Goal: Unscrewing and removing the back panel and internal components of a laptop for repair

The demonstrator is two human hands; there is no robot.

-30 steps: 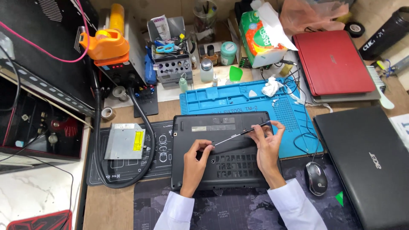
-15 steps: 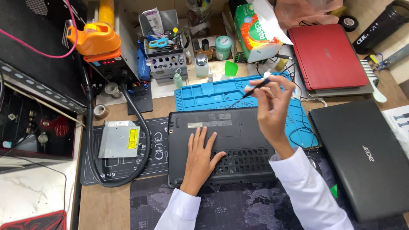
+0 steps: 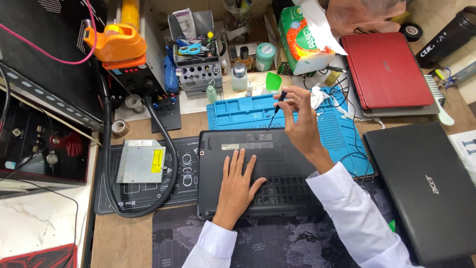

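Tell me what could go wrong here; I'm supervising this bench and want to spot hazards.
The right hand holds a thin screwdriver by the fingertips above the upturned black laptop; a slip could scratch or jab the case. The left hand only rests flat on the laptop, so it might shift under pressure. Loose thin cables trail over the blue mat close to the right sleeve and could snag.

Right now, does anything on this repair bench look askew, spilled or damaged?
Nothing spilled or visibly broken. The silver metal optical drive lies loose and slightly askew on the black printed mat, apart from the upturned black laptop under the left hand.
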